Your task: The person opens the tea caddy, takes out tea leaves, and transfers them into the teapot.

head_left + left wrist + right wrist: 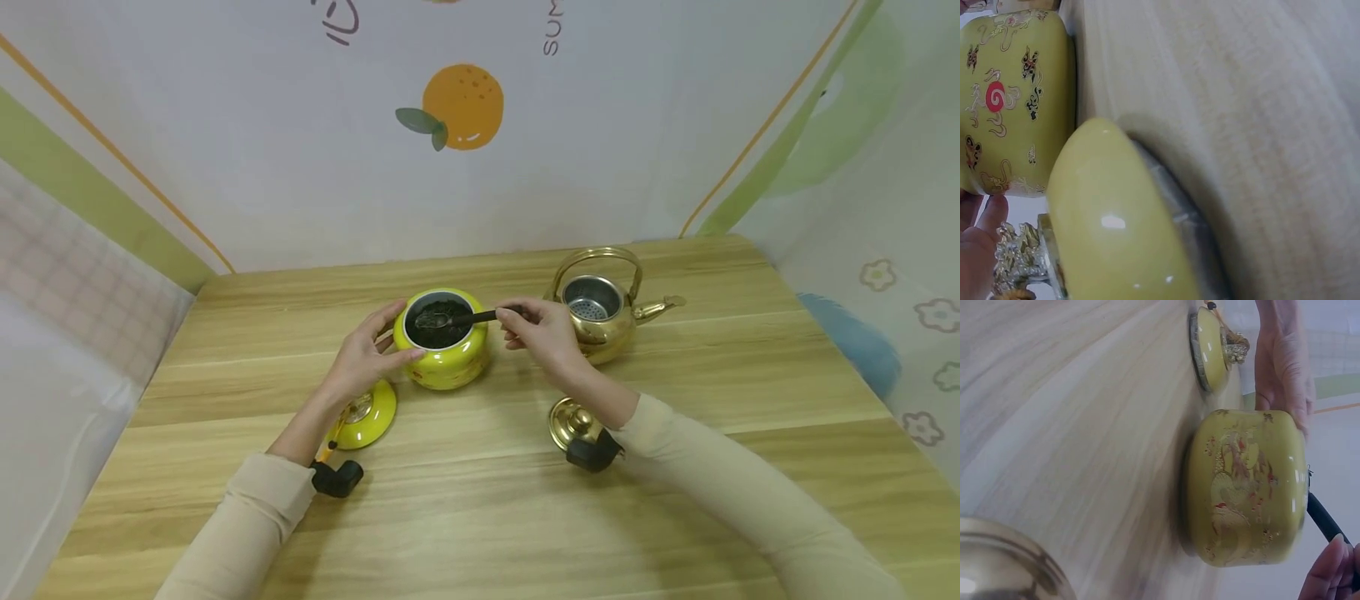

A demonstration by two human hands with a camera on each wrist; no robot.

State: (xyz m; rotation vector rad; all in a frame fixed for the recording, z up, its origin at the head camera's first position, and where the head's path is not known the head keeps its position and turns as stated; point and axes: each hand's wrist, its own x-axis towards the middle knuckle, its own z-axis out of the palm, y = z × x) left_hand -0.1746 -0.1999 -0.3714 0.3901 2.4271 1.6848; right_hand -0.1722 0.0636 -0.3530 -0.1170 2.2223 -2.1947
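Observation:
A round yellow tea jar stands uncovered on the table, dark tea leaves inside. My left hand holds it from the left, thumb at the near rim and fingers round the side. Between thumb and fingers, my right hand pinches the dark handle of a small spoon. The spoon's head lies over the leaves within the jar's mouth. Red and gold decoration covers the jar in the right wrist view. Beneath my left wrist is the jar's yellow lid, its ornate gold knob showing in the left wrist view.
Right of the jar stands a brass teapot with a raised handle and a perforated strainer in its open top. Its brass lid lies in front, beside my right wrist. Behind the wooden table hangs a printed curtain.

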